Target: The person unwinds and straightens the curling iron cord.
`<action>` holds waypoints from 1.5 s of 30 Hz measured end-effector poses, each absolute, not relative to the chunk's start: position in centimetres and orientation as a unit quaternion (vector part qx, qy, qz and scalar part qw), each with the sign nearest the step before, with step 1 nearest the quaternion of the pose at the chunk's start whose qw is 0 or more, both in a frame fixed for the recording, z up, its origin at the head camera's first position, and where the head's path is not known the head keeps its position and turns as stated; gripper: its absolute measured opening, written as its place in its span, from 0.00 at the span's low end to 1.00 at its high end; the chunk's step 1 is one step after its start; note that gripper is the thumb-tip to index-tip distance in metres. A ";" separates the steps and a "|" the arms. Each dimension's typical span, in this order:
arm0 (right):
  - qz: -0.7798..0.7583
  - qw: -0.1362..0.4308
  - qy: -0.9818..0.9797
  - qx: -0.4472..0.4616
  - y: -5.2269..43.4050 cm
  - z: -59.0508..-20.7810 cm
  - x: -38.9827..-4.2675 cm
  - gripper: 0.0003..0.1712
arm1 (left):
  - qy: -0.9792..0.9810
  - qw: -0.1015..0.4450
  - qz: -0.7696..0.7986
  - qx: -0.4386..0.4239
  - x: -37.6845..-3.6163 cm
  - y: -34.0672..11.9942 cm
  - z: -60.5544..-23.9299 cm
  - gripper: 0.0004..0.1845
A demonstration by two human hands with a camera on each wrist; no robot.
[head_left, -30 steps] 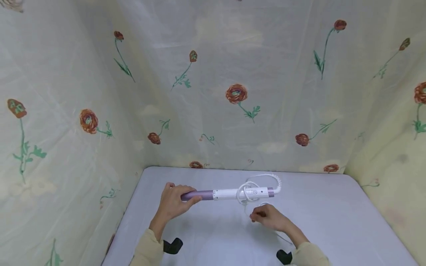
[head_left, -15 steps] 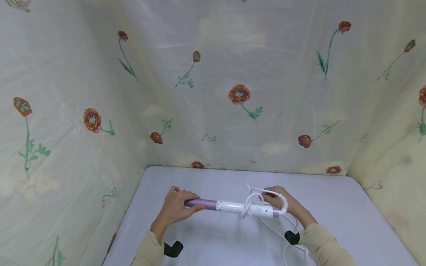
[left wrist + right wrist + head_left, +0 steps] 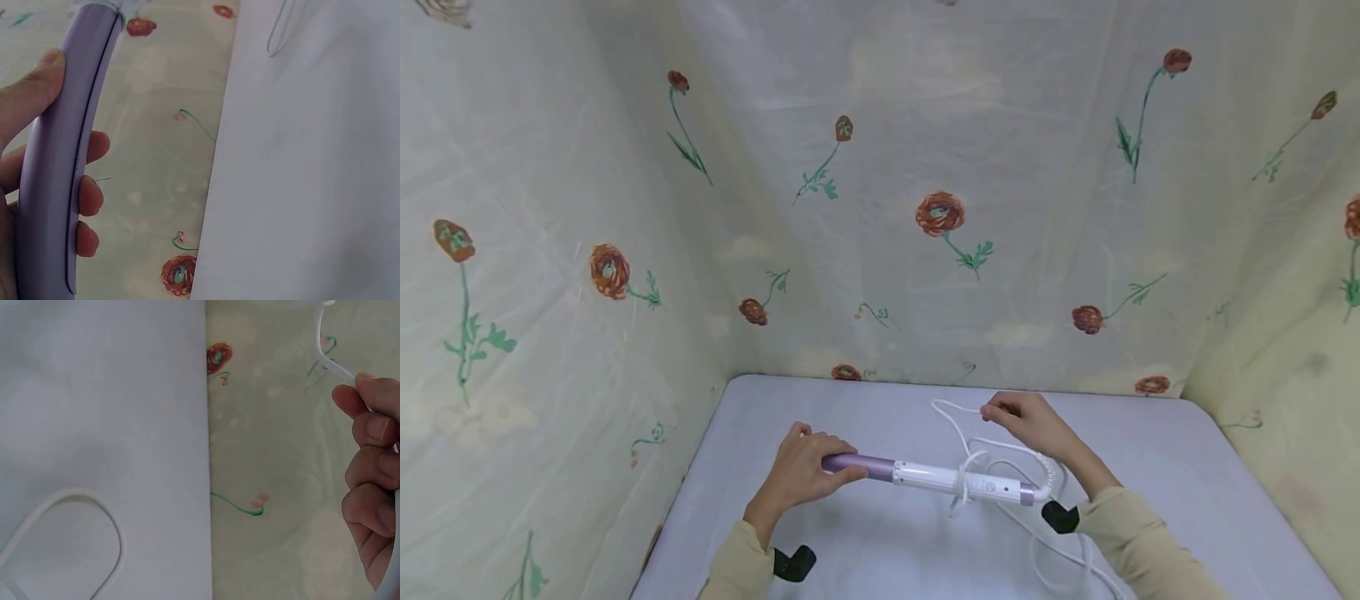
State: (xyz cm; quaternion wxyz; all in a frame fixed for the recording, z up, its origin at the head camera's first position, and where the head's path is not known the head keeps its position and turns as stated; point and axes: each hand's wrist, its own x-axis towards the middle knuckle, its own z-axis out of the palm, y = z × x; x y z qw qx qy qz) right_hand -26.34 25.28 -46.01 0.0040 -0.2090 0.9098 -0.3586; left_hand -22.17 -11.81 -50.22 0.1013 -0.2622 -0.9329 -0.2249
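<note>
A curling iron [image 3: 934, 477] with a purple barrel [image 3: 62, 162] and white handle is held level above the white table [image 3: 880, 550]. My left hand [image 3: 801, 469] grips the purple barrel end, thumb and fingers curled round it. My right hand [image 3: 1026, 422] is raised behind the handle end and pinches the white cord [image 3: 958, 414] between its fingertips [image 3: 369, 428]. The cord is looped around the handle [image 3: 964, 486] and trails off toward the near right [image 3: 1075, 562]. A loose loop of cord [image 3: 75, 537] lies on the table.
Flowered cream fabric [image 3: 925, 217] walls the table in at the back and on both sides. Black wrist-camera mounts [image 3: 793, 562] [image 3: 1060, 517] show by my sleeves. The table's far edge [image 3: 955, 385] meets the fabric.
My right hand went from below the handle round its far side, then rose back and left, pulling the cord up. The curling iron dropped slightly and tilted lower on the right.
</note>
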 end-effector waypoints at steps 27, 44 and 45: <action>-0.402 -0.003 0.862 -0.307 22.4 -40.5 -18.6 0.05 | -0.945 0.162 -0.216 -0.182 -22.9 -11.7 -50.3 0.24; -0.375 0.272 0.781 -0.419 21.7 -47.6 -15.8 0.09 | -0.944 0.167 -0.227 -0.169 -22.7 -11.6 -49.1 0.22; -0.374 0.273 0.783 -0.415 21.5 -47.9 -15.9 0.10 | -0.944 0.166 -0.229 -0.170 -22.7 -11.6 -49.1 0.22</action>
